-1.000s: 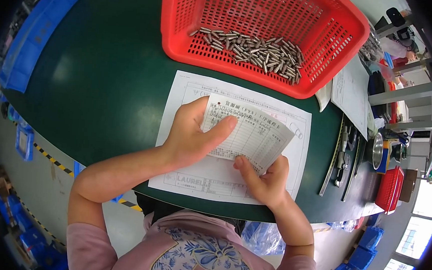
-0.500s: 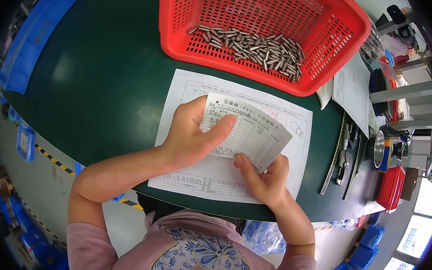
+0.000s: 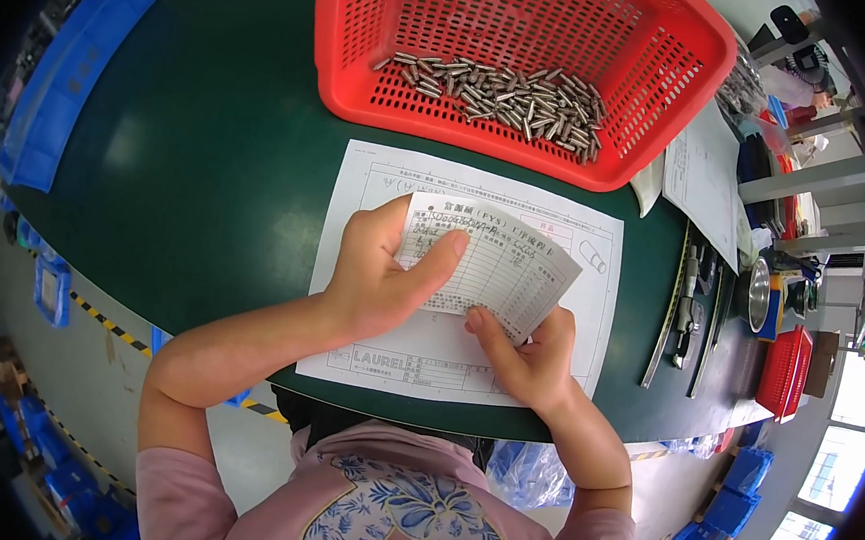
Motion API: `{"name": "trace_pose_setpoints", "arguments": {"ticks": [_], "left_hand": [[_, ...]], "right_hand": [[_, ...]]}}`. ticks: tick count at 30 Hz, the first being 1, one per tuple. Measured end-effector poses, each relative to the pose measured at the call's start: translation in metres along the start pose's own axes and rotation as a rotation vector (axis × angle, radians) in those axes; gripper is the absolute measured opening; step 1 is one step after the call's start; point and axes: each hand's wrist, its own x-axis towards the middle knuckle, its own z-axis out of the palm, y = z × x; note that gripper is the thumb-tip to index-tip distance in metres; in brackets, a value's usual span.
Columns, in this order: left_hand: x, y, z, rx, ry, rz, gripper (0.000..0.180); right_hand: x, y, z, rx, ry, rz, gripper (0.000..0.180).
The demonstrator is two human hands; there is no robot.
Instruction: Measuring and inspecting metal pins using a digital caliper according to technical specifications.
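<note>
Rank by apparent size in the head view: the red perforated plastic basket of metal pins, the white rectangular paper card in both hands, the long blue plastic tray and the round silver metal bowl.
1. Red basket, though partly out of frame
2. White card and blue tray: too alike to rank
3. Silver bowl

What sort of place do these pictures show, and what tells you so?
Probably a factory workshop: a large red basket holds small metal parts, a printed technical drawing lies on the green worktable, and what look like calipers lie to the right.
</note>
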Motion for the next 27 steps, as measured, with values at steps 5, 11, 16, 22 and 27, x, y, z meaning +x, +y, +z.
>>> {"name": "trace_pose_setpoints", "arguments": {"ticks": [5,11,16,22,27], "left_hand": [[0.002,-0.006,0.001,-0.031,0.034,0.074,0.021],[0.009,-0.005,-0.009,0.2,0.103,0.119,0.024],[0.034,-0.001,-0.038,-0.031,0.312,0.197,0.026],[0.041,0.0,-0.057,0.133,0.453,0.351,0.026],[0.045,0.004,-0.072,0.222,0.546,0.428,0.026]], "right_hand": [[0.0,0.0,0.002,-0.001,0.0,-0.011,0.022],[0.003,-0.002,-0.009,-0.289,-0.036,0.06,0.031],[0.017,0.0,-0.053,0.016,0.406,-0.017,0.031],[0.017,-0.035,-0.112,-0.037,0.706,-0.646,0.046],[-0.023,-0.107,-0.145,0.023,0.579,-1.081,0.046]]}}
